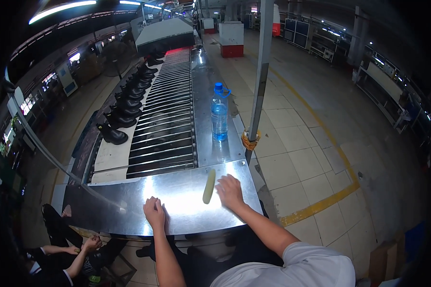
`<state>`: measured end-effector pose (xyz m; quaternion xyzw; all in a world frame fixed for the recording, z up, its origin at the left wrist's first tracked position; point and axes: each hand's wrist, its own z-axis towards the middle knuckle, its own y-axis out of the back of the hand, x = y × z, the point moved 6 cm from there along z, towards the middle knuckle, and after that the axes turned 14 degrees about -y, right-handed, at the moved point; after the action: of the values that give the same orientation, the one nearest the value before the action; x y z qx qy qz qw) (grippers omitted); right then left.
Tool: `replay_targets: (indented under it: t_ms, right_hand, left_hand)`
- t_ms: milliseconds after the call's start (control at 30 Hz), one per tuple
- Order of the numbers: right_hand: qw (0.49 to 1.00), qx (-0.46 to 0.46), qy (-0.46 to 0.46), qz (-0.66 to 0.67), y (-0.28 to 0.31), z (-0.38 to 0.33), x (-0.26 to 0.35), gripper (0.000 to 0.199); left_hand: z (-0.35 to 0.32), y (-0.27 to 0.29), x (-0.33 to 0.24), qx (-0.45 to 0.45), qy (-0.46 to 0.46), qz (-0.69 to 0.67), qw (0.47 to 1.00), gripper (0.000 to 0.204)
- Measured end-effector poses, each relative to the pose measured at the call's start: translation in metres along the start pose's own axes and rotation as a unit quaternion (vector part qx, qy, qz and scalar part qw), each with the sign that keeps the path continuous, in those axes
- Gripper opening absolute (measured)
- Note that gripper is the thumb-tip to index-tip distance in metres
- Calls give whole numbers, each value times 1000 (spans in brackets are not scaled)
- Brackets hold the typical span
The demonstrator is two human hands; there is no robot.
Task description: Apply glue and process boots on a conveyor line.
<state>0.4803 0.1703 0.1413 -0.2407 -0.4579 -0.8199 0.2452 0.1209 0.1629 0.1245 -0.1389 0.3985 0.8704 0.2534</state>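
Beyond me runs the long conveyor of silvery metal rollers (170, 115); here in front, the shiny steel counter (112, 213). On its right-hand strip stands a clear plastic bottle with a blue cap (219, 119). My left grip (154, 214) rests loosely curled, contents hidden, can't tell! My right grip (230, 192), half open, holds nothing I can see. Just left of it, over the counter: a pale-green, long, rounded, cucumber-like piece (209, 186). Probably light, firm, smooth, apt to roll; best taken round its middle.

Dim overall; ceiling tubes (62, 9) lit; metal tabletop (184, 191) glaring.
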Motion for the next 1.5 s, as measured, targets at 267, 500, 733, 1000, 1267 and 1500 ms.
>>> replay_targets:
  t_ms: [267,500,733,1000,1267,1500]
  right_hand:
    - [982,158,101,-9,1,-7,39,46]
    - [999,-15,-41,-10,-4,5,-9,26]
    - [980,184,77,16,-7,-5,26,44]
    - [997,18,-67,-39,-1,4,-5,35]
    - [957,271,93,-44,-1,-2,38,60]
    - [988,152,17,-24,-11,-2,16,29]
  left_hand:
    - [-7,2,8,5,17,13,1000,22]
    - [0,-2,5,14,21,-9,1000,23]
    - [-7,3,8,-4,20,18,1000,21]
    - [-3,-1,3,19,25,6,999,24]
    - [-5,-1,8,19,28,6,999,24]
    - [-3,1,4,20,26,8,999,24]
